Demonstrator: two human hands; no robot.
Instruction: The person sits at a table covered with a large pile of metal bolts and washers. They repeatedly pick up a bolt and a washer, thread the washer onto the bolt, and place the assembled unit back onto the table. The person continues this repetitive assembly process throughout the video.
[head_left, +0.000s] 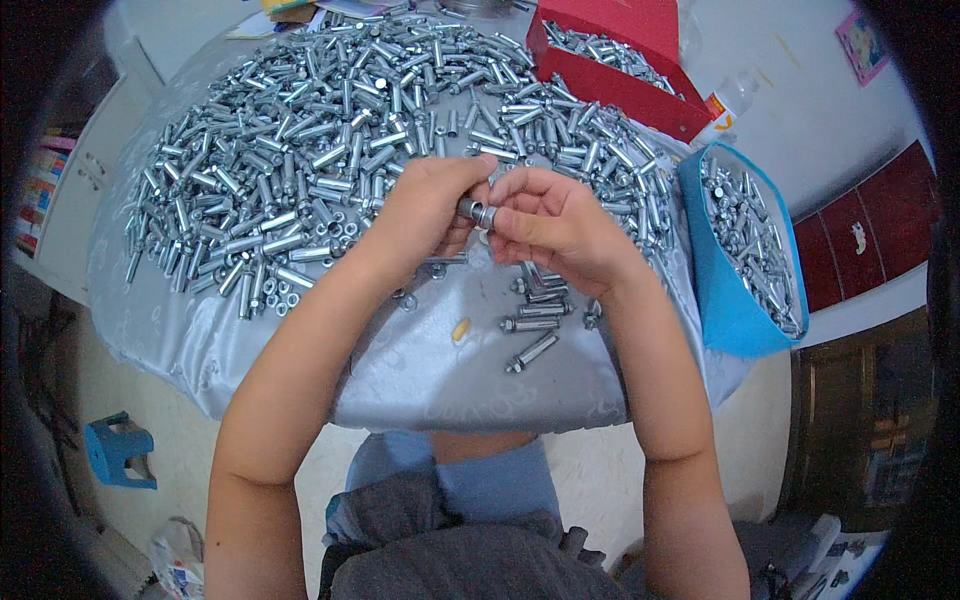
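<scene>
Closely, both hands meet over one short metal anchor bolt (477,212), held near the middle of the table. The left hand (425,205) has its fingers curled in around the left end; the right hand (560,230) pinches the other end, thumb in front and forefinger bent behind, remaining fingers loosely curled. How its parts fit together is too small to tell.

Just below the right hand lie several loose bolts (535,323), roughly in a column, and left of them a small yellow piece (460,329). Between the forearms, silvery tablecloth (420,395) runs down to the curved near edge, giving the wrists room on that side. Beyond the fingertips, the heap of bolts (330,130) crowds the far and left parts of the table, with loose nuts (280,295) at its near fringe. On the right, a blue bin (712,270) of bolts bounds the space beside the right forearm; a red box (610,92), also holding bolts, stands at the far right.
</scene>
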